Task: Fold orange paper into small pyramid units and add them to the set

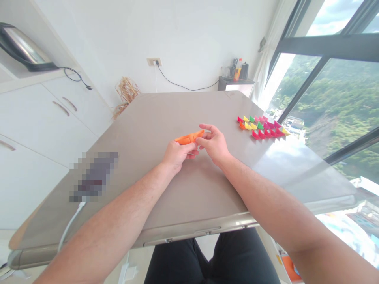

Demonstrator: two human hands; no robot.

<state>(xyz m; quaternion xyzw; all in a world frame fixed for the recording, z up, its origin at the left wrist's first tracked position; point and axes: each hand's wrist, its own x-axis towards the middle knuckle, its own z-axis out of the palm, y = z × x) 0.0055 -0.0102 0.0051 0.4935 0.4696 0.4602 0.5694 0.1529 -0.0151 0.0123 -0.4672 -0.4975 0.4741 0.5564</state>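
Over the middle of the table, both my hands are on a folded piece of orange paper (186, 139). My left hand (177, 154) grips its left and lower part, thumb across the front, with the other fingers partly hidden behind. At the paper's right end, my right hand (214, 144) pinches it between thumb and fingers, one finger stretched out above. Creases run across the paper, which looks long and narrow. To the right on the table stand rows of small folded paper boats (266, 128) in red, pink, yellow, green and orange.
A blurred-out dark device (96, 175) with a white cable (69, 225) lies at the table's left. The grey table (189, 197) meets a large window on the right. Behind it, a small cabinet (235, 83) holds bottles. A kettle (26, 47) stands on the left counter.
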